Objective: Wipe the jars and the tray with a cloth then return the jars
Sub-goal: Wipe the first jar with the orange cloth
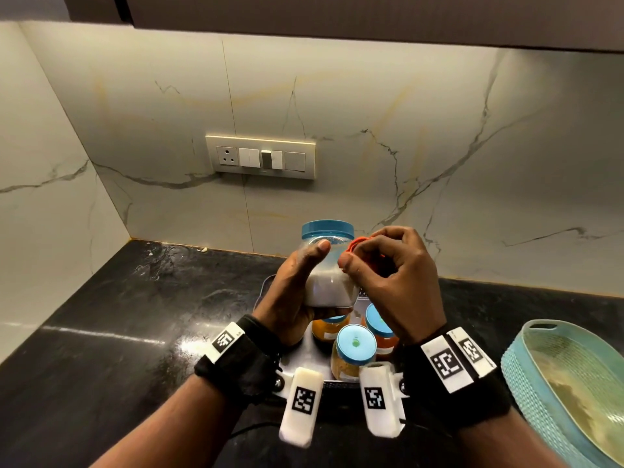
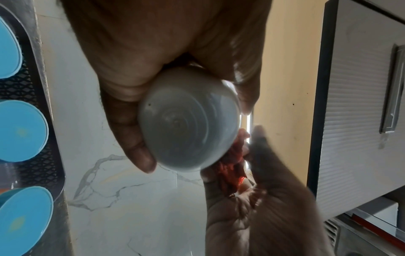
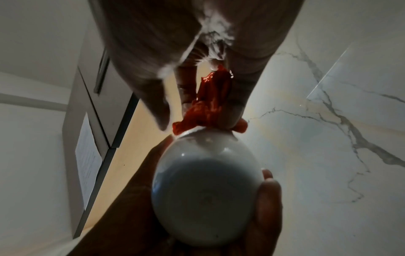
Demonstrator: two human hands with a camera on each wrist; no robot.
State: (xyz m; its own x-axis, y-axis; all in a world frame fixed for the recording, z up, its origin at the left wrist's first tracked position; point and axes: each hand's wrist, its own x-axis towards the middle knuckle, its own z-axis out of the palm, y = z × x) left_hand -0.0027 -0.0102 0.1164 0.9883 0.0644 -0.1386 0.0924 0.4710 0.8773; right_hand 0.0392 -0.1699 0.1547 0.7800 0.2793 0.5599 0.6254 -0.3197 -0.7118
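Note:
My left hand [image 1: 297,282] grips a clear jar [image 1: 329,265] with a blue lid and white powder inside, lifted above the steel tray [image 1: 305,358]. Its round base [image 2: 188,124] shows in the left wrist view and again, as the jar base [image 3: 206,195], in the right wrist view. My right hand [image 1: 388,271] pinches a bunched red cloth [image 1: 354,246] against the jar's right side; the cloth [image 3: 210,104] sits between the fingers. Three blue-lidded spice jars stand on the tray: one [image 1: 354,349] in front, one [image 1: 380,327] to the right, one [image 1: 329,327] partly hidden under the lifted jar.
The tray sits on a black stone counter [image 1: 118,315] against a marble backsplash with a switch plate [image 1: 260,157]. A teal woven basket [image 1: 570,383] lies at the right edge. Dark cabinets hang overhead.

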